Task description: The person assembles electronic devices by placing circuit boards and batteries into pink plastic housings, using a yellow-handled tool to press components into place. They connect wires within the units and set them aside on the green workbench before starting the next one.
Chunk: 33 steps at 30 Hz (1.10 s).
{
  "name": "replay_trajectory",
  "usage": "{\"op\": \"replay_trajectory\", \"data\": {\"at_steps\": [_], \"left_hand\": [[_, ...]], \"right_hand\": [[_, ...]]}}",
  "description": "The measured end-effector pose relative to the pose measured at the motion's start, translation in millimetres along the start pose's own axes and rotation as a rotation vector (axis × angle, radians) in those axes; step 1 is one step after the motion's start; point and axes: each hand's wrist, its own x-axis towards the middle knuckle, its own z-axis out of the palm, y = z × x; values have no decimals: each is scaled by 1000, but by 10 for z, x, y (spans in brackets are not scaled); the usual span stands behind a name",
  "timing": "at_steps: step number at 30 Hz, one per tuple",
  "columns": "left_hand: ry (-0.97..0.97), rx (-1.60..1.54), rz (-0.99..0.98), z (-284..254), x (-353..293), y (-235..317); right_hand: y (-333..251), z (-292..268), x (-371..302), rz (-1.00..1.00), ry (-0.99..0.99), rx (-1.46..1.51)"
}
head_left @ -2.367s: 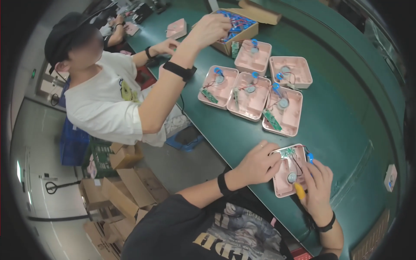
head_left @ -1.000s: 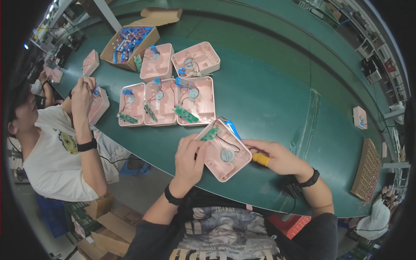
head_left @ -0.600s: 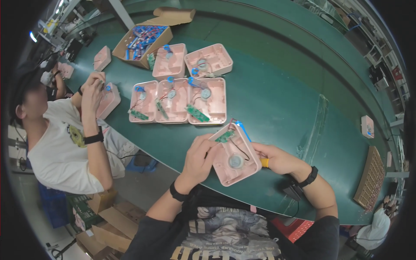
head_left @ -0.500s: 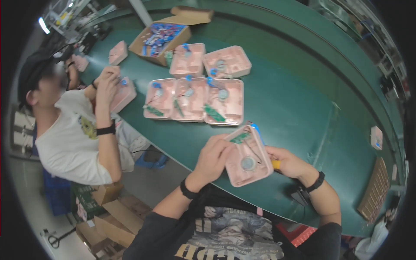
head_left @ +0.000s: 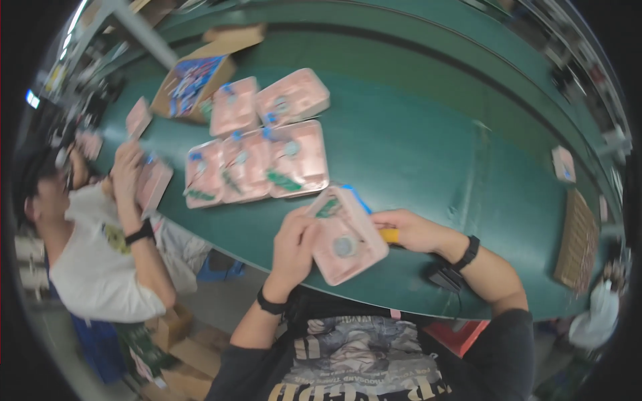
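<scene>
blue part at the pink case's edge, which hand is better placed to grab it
Probably the right hand: it is beside the right edge of the pink case, near the blue part, while the left hand holds the opposite edge.

Held case (head_left: pixel 364 255): smooth pink plastic — faint sheen
Table (head_left: pixel 414 147): smooth, softly glossy — scuffed right of centre
Carton (head_left: pixel 217 79), upper left: matt brown cardboard
Dark shirt (head_left: pixel 368 354), lower centre: matt cloth
White shirt (head_left: pixel 107 274), left: matt cloth

on the green surface (head_left: pixel 401 134): one cluster of five pink shells (head_left: pixel 311 160), one open cardboard box (head_left: pixel 215 85), one brown tray (head_left: pixel 576 240). one held pink shell (head_left: pixel 334 259). two black wristbands (head_left: pixel 271 305) on the person.
</scene>
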Motion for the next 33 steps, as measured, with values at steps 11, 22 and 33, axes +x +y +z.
{"op": "replay_trajectory", "data": {"at_steps": [11, 22, 33], "left_hand": [[105, 84, 19, 79, -28, 73], [157, 245, 93, 82, -18, 31], [155, 36, -36, 53, -36, 42]], "right_hand": [[190, -6, -22, -34, -37, 419], [-7, 5, -40, 70, 16, 64], [83, 52, -35, -193, -85, -5]]}}
